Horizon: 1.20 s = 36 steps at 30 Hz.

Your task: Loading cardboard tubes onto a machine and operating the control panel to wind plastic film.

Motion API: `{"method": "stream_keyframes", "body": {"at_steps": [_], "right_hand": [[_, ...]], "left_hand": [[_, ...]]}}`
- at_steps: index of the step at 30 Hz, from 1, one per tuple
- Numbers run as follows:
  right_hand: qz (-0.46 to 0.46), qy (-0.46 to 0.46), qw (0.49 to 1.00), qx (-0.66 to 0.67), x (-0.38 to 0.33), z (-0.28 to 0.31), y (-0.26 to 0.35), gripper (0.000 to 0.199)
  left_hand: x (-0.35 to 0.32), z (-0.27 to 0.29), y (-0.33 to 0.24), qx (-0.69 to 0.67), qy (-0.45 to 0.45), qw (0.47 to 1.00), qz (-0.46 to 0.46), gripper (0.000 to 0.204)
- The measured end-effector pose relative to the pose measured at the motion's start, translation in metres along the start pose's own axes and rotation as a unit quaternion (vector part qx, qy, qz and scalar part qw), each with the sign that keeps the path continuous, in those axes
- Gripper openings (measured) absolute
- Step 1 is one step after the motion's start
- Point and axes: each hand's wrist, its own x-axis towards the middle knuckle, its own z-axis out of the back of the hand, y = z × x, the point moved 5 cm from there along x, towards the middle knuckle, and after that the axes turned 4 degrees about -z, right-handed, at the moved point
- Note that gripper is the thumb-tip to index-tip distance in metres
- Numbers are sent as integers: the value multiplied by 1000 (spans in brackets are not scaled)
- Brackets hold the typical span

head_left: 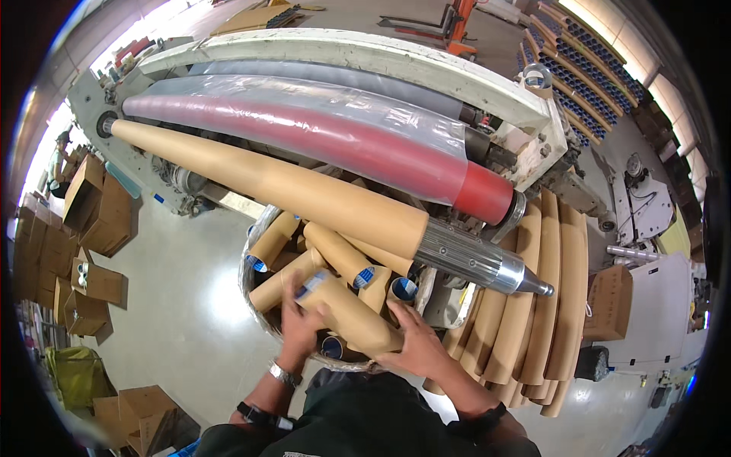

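Between my two hands is a short brown cardboard tube (349, 311), slanting over a round basket (250, 305) full of similar tubes. My left hand (303, 324) grips its upper left end, where a blue-and-white patch shows. At the lower right end, my right hand (415, 344) is closed around it, some fingers partly hidden. Other short tubes, such as one with a blue-marked end (335, 251), lie jumbled underneath. Just beyond the basket, a long brown cardboard tube (282, 183) sits on a metal shaft (472, 255) with a pointed tip.
A red roller (483, 190) under clear film (320, 103) runs across the machine frame (343, 42). Several long cardboard tubes (533, 305) lie to the right. Cardboard boxes (95, 202) stand at left, near another person (59, 164). An orange lift truck (459, 27) is at the back.
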Motion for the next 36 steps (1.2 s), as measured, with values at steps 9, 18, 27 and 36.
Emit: {"method": "stream_keyframes", "body": {"at_steps": [9, 18, 27, 36], "right_hand": [[-132, -59, 989, 9, -72, 86, -50, 92], [-282, -261, 861, -333, -203, 277, -127, 80], [41, -170, 922, -346, -16, 195, -17, 73], [66, -319, 856, -402, 141, 70, 117, 50]], "left_hand": [[5, -102, -129, 226, 191, 889, -348, 92], [146, -46, -154, 586, 137, 660, -449, 73], [222, 59, -160, 655, 55, 617, -433, 65], [221, 63, -152, 630, 42, 578, -516, 47]]}}
